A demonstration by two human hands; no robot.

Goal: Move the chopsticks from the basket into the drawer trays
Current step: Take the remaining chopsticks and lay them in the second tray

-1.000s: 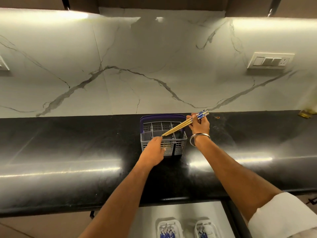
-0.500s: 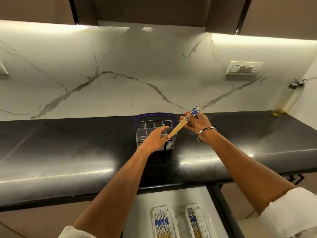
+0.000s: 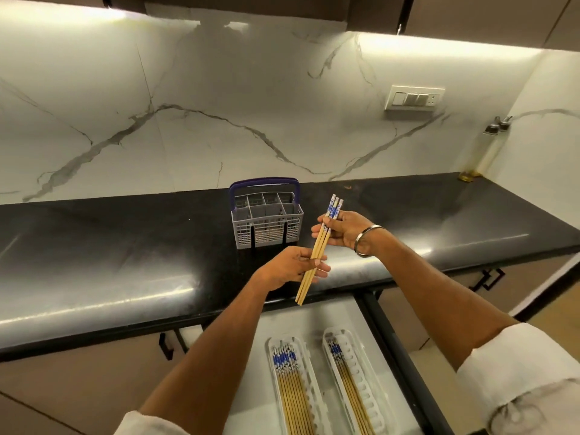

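Note:
A small bunch of wooden chopsticks [image 3: 320,246] with blue-patterned tops hangs steeply over the counter's front edge. My right hand [image 3: 345,229] grips the bunch near the patterned tops. My left hand [image 3: 293,266] pinches the plain lower shafts. The grey cutlery basket [image 3: 266,226] with a purple handle stands on the black counter behind my hands, and its compartments look empty. Below, the open white drawer [image 3: 339,315] holds two long white trays: the left tray [image 3: 273,346] is full of chopsticks, the right tray [image 3: 361,365] has a few along its left side.
The black counter [image 3: 125,262] runs the full width under a marble backsplash. A switch plate [image 3: 414,97] is on the wall at right. Two glass bottles [image 3: 489,146] stand in the far right corner. Cabinet handles [image 3: 486,277] flank the drawer.
Both hands have drawn the chopsticks out of the basket and back toward me, tilting them from nearly flat to steep. The view has dropped, showing more of the drawer.

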